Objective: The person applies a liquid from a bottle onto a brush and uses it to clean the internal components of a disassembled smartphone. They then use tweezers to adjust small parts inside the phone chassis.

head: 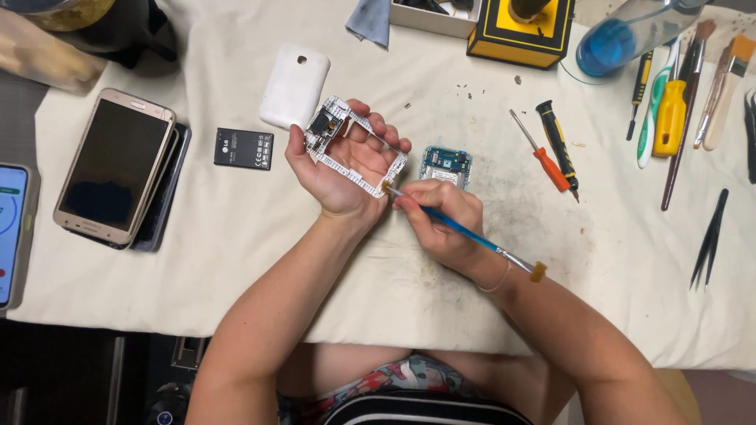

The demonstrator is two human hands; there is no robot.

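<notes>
Frame in one hand, brush in the other

Left hand (344, 161) lies palm up over the table (236, 236) and grips a white phone frame (354, 148), which rests across the palm with the fingers curled round its edge. Right hand (437, 222) sits just beside it, closed tight on a blue brush (465, 230). One end of the brush touches the frame's near corner. A small circuit board (446, 165) lies on the table just behind the right hand. A black battery (244, 148) and a white cover (295, 85) lie to the left.
</notes>
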